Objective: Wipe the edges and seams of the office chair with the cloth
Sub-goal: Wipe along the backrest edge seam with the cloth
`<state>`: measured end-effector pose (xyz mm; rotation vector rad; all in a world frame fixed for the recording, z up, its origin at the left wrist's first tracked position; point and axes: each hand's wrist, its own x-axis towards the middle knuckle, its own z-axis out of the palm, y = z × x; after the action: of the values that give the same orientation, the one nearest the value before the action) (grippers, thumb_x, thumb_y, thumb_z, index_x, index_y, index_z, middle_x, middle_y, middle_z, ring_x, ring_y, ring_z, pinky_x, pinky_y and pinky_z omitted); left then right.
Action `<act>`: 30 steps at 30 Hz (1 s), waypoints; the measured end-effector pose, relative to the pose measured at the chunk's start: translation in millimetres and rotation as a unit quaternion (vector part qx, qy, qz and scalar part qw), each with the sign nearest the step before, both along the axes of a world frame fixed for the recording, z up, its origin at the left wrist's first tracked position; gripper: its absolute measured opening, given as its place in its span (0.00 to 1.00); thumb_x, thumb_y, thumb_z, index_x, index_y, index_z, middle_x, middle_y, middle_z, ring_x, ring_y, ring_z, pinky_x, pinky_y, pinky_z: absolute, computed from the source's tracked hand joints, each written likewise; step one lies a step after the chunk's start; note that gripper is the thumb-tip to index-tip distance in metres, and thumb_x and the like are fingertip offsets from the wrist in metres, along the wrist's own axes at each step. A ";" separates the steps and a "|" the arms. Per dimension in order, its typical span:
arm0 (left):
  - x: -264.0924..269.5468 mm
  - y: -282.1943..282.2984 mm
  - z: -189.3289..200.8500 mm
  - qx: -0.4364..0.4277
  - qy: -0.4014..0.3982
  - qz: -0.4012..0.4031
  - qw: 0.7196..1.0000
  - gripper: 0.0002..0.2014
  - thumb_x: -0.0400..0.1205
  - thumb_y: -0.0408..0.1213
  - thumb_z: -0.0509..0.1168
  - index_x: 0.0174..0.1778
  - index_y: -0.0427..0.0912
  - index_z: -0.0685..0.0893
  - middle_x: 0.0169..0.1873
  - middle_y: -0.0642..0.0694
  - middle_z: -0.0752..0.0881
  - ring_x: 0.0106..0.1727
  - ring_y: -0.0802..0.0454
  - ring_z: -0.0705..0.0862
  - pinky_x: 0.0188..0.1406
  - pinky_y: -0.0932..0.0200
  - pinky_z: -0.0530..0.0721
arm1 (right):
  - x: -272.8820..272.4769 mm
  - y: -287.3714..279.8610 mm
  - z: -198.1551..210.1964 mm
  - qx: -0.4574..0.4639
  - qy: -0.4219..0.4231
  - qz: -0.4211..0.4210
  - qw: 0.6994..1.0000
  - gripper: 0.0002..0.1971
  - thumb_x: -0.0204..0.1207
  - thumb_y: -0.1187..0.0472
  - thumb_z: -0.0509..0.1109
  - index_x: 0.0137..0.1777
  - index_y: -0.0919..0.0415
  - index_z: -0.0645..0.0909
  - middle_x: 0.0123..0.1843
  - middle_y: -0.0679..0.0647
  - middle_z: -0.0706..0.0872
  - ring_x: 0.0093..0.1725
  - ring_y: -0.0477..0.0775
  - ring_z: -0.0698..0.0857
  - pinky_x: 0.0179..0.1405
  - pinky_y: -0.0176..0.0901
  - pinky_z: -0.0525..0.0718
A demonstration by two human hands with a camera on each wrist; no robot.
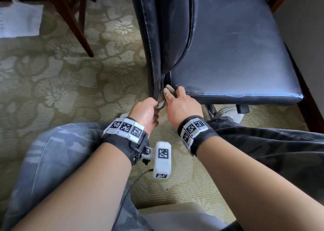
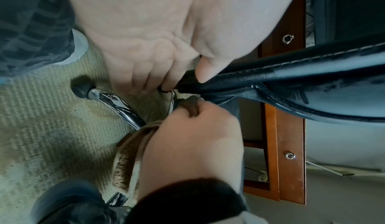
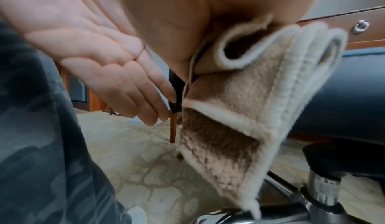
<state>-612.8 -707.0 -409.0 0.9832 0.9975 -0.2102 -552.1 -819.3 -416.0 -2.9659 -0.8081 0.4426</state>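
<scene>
The office chair has a dark leather seat and an upright backrest with pale stitched seams. My left hand pinches the backrest's bottom edge, thumb on the leather and fingers underneath. My right hand grips a beige and brown terry cloth bunched in the fist. It presses a tip of the cloth into the gap where backrest and seat meet. The rest of the cloth hangs below the palm in folds. Both hands nearly touch each other.
A chrome base leg with a black foot and the gas column sit under the seat. A wooden chair leg stands to the left on floral carpet. A wooden desk with ring pulls lies beyond. My knees flank the hands.
</scene>
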 end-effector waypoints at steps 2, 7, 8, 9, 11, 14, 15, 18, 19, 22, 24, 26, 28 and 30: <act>-2.1 5.2 1.1 -0.021 0.005 0.005 1.000 0.10 0.74 0.36 0.66 0.51 0.42 0.80 0.45 0.40 0.73 0.45 0.39 0.69 0.44 0.46 0.71 | -4.2 4.9 -6.1 -0.022 0.017 -0.010 1.000 0.29 0.88 0.58 0.56 0.88 0.45 0.57 0.68 0.58 0.69 0.55 0.65 0.84 0.45 0.54 0.79; -2.1 10.5 1.6 0.007 0.000 -0.003 1.000 0.10 0.71 0.36 0.65 0.47 0.38 0.82 0.36 0.40 0.75 0.35 0.45 0.73 0.43 0.53 0.75 | -18.0 7.1 -9.5 0.021 0.034 -0.040 0.998 0.25 0.88 0.53 0.56 0.85 0.45 0.62 0.66 0.56 0.71 0.49 0.63 0.86 0.42 0.50 0.77; -2.0 10.1 0.5 0.006 -0.002 0.003 1.000 0.10 0.72 0.35 0.65 0.48 0.39 0.82 0.36 0.41 0.75 0.34 0.46 0.72 0.44 0.51 0.75 | -18.8 6.7 -6.1 0.047 0.016 -0.052 0.997 0.24 0.89 0.51 0.57 0.84 0.45 0.63 0.66 0.55 0.71 0.45 0.62 0.85 0.41 0.49 0.78; -1.1 9.8 -2.5 0.001 -0.003 0.011 1.000 0.08 0.72 0.35 0.65 0.47 0.40 0.81 0.35 0.42 0.75 0.34 0.47 0.73 0.45 0.49 0.74 | -17.6 6.5 -1.5 0.068 0.000 -0.071 0.995 0.23 0.89 0.50 0.56 0.83 0.45 0.63 0.65 0.54 0.70 0.41 0.62 0.83 0.39 0.49 0.80; 0.9 8.2 -4.2 -0.008 0.010 0.012 1.000 0.06 0.74 0.34 0.65 0.46 0.41 0.82 0.36 0.42 0.79 0.36 0.47 0.77 0.47 0.49 0.77 | -10.1 5.8 7.3 0.080 -0.006 -0.109 0.991 0.22 0.89 0.51 0.56 0.82 0.44 0.63 0.66 0.54 0.70 0.38 0.62 0.79 0.38 0.49 0.80; 5.0 7.1 3.3 -0.018 0.021 0.001 1.000 0.10 0.73 0.35 0.64 0.49 0.42 0.80 0.40 0.42 0.77 0.40 0.45 0.75 0.41 0.53 0.75 | -2.4 -0.8 14.6 0.049 0.014 -0.117 0.992 0.23 0.88 0.54 0.57 0.81 0.40 0.65 0.66 0.55 0.71 0.39 0.63 0.79 0.39 0.49 0.76; 5.3 7.2 4.9 -0.029 0.018 -0.003 0.999 0.12 0.71 0.37 0.64 0.50 0.44 0.77 0.40 0.42 0.73 0.38 0.44 0.70 0.36 0.54 0.71 | -2.3 -4.4 17.0 0.049 0.018 -0.122 0.991 0.22 0.88 0.53 0.57 0.81 0.39 0.66 0.66 0.54 0.71 0.40 0.64 0.81 0.40 0.49 0.77; 3.6 4.8 6.9 -0.071 0.006 -0.006 0.997 0.08 0.75 0.42 0.65 0.45 0.46 0.74 0.36 0.43 0.65 0.33 0.46 0.64 0.29 0.55 0.63 | -4.9 -12.1 22.5 0.078 0.026 -0.152 0.985 0.19 0.88 0.50 0.56 0.77 0.40 0.70 0.64 0.54 0.73 0.47 0.65 0.85 0.48 0.50 0.84; 2.5 3.6 2.7 -0.073 0.006 -0.002 0.997 0.09 0.75 0.43 0.66 0.46 0.45 0.77 0.38 0.41 0.69 0.34 0.45 0.68 0.30 0.55 0.67 | -4.8 -12.1 23.9 0.091 0.021 -0.156 0.983 0.18 0.88 0.50 0.56 0.76 0.41 0.72 0.64 0.53 0.74 0.46 0.64 0.84 0.48 0.50 0.84; -0.3 -0.2 -3.0 -0.072 -0.011 0.028 0.997 0.10 0.77 0.43 0.68 0.50 0.41 0.81 0.46 0.40 0.76 0.37 0.45 0.73 0.34 0.55 0.73 | -0.8 -8.5 22.7 0.101 0.008 -0.136 0.985 0.19 0.88 0.50 0.57 0.77 0.42 0.71 0.62 0.52 0.73 0.43 0.63 0.81 0.44 0.48 0.80; 0.5 1.7 -5.3 -0.082 -0.029 0.028 0.996 0.09 0.81 0.40 0.66 0.37 0.45 0.75 0.35 0.40 0.69 0.30 0.49 0.66 0.27 0.56 0.65 | 2.0 -11.4 19.8 0.103 0.019 -0.139 0.985 0.20 0.88 0.50 0.57 0.79 0.40 0.70 0.63 0.53 0.73 0.47 0.64 0.85 0.48 0.51 0.85; 1.2 6.9 -9.0 -0.092 -0.024 0.017 0.995 0.16 0.85 0.40 0.64 0.33 0.48 0.69 0.29 0.46 0.62 0.27 0.51 0.62 0.25 0.59 0.64 | 2.5 -21.3 17.4 0.114 0.033 -0.154 0.981 0.21 0.87 0.51 0.57 0.80 0.38 0.70 0.64 0.53 0.74 0.49 0.64 0.86 0.53 0.53 0.88; 0.1 8.6 -4.5 -0.122 -0.035 0.004 0.992 0.17 0.88 0.42 0.61 0.34 0.49 0.67 0.26 0.49 0.64 0.27 0.51 0.66 0.29 0.60 0.72 | -0.5 -36.1 17.2 0.120 0.033 -0.159 0.979 0.21 0.87 0.50 0.58 0.80 0.39 0.70 0.65 0.53 0.74 0.50 0.63 0.86 0.55 0.53 0.88; 0.2 4.6 4.3 -0.108 -0.023 -0.022 0.994 0.16 0.90 0.44 0.60 0.35 0.46 0.71 0.29 0.48 0.69 0.30 0.51 0.73 0.37 0.58 0.78 | -3.0 -54.2 17.6 0.130 0.019 -0.151 0.980 0.22 0.87 0.49 0.58 0.81 0.40 0.71 0.64 0.53 0.76 0.52 0.63 0.86 0.56 0.53 0.87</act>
<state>-612.6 -702.4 -404.7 0.8098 0.8912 -0.3249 -555.1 -873.5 -398.4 -2.7583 -0.3670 0.3463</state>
